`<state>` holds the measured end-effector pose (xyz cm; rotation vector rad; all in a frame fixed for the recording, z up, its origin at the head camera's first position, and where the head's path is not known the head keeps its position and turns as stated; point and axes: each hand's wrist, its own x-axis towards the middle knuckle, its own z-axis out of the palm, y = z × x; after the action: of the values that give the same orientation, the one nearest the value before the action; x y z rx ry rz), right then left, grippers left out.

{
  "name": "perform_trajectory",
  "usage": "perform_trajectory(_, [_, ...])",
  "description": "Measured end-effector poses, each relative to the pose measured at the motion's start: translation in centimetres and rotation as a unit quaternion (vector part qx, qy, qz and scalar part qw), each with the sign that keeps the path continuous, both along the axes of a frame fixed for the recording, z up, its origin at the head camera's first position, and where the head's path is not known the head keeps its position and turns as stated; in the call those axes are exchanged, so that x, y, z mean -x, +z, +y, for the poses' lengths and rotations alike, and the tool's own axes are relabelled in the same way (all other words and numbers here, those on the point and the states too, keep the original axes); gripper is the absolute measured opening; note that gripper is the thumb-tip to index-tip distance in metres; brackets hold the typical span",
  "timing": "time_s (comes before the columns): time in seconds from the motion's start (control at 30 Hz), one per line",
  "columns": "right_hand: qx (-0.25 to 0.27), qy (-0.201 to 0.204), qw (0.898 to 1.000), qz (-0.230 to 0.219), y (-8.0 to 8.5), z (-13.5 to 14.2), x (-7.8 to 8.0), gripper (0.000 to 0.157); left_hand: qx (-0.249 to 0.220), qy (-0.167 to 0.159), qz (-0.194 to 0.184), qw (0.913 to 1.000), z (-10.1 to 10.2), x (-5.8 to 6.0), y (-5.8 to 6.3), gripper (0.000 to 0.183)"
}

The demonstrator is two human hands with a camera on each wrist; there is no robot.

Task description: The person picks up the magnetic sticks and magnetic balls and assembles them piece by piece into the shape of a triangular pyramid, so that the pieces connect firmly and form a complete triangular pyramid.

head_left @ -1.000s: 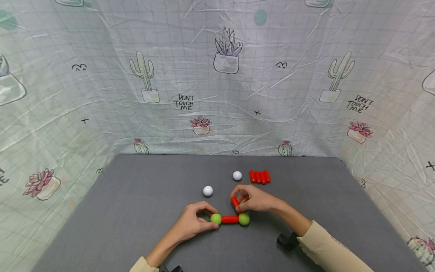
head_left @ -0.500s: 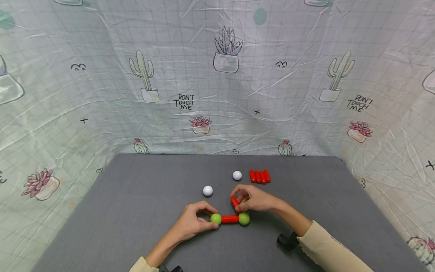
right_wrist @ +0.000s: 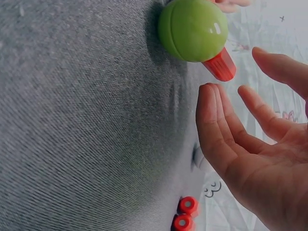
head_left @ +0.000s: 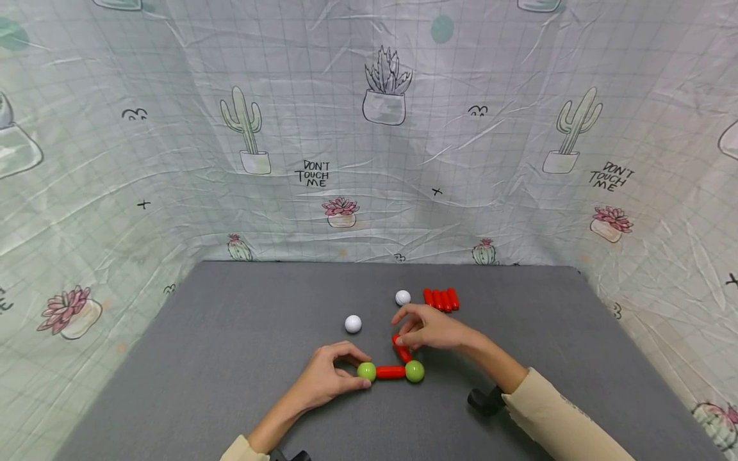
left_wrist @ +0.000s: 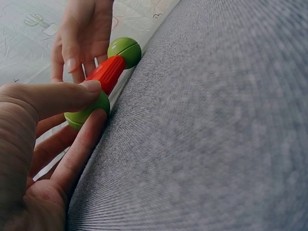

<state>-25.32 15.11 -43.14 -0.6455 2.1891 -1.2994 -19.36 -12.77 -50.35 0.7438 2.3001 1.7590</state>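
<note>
My left hand (head_left: pixel 328 378) pinches a green ball (head_left: pixel 366 371) between thumb and fingers. From that ball a red ribbed rod (head_left: pixel 391 372) runs along the table to a second green ball (head_left: pixel 414 371). Another red rod (head_left: pixel 401 352) slants up and away from the second ball, its near end right at it. Around this rod's far end is my right hand (head_left: pixel 432 328). In the right wrist view, the right thumb and fingers (right_wrist: pixel 208 108) are spread apart, with a gap between them and the red rod (right_wrist: pixel 221 66).
Two white balls lie farther back on the grey table (head_left: pixel 277 307), one nearer (head_left: pixel 353 324) and one behind (head_left: pixel 403 297). Several red rods (head_left: pixel 442 299) lie side by side at the back right. A printed cloth (head_left: pixel 380 160) hangs behind the table.
My right hand has let go of the slanting red rod and shifted slightly back and up. The rod stays at the second green ball. My left hand has not moved.
</note>
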Motion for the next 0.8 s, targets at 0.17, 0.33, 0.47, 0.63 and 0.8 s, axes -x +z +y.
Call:
perform_trajectory(0.17, [-0.002, -0.003, 1.000, 0.004, 0.1, -0.2, 0.4, 0.041, 0.000, 0.001, 0.000, 1.0000, 0.0, 0.0, 0.1, 0.035])
perform_trajectory(0.33, [-0.004, -0.001, 1.000, 0.021, 0.3, -0.8, 0.8, 0.042, 0.001, 0.000, 0.002, 1.0000, 0.0, 0.0, 0.0, 0.035])
perform_trajectory(0.47, [-0.003, 0.006, 0.999, 0.040, 0.7, -1.6, 1.4, 0.041, 0.002, 0.000, 0.002, 1.0000, 0.0, 0.0, 0.0, 0.034])
perform_trajectory(0.63, [-0.003, 0.006, 0.999, 0.051, 1.5, -3.0, 2.3, 0.040, 0.002, 0.000, -0.002, 1.0000, 0.0, 0.0, 0.1, 0.034])
perform_trajectory(0.8, [-0.020, 0.007, 0.997, 0.069, 2.3, -4.6, 3.1, 0.037, 0.002, -0.001, -0.007, 1.0000, 0.0, 0.0, 0.1, 0.034])
